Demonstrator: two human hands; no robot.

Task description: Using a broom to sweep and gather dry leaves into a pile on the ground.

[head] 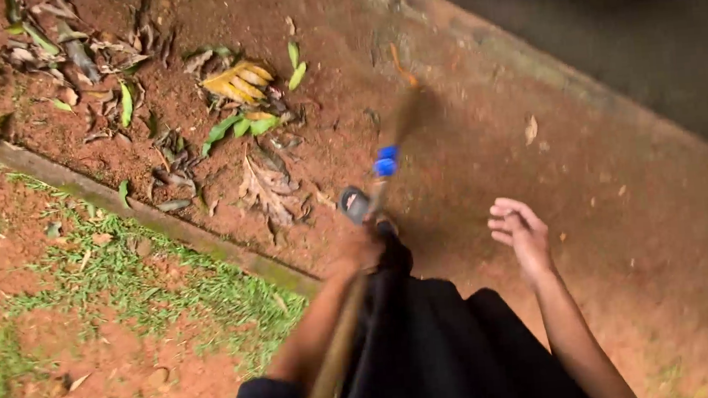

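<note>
Black cloth (444, 353), nearest the lens, hangs below both arms. Left hand (363, 249) is closed around a long wooden handle (338, 358) that runs up past a blue band (385, 161) to a motion-blurred far end (405, 105) over the soil. Right hand (521, 231) hangs beside the grip, fingers loosely curled, holding nothing. Beyond the grip lie dry brown and green leaves (243, 106) on red dirt (610, 202). A mossy stone edging (142, 211) runs left of the grip, patchy grass (122, 279) on its near side. Dark pavement (656, 36) lies far right.
</note>
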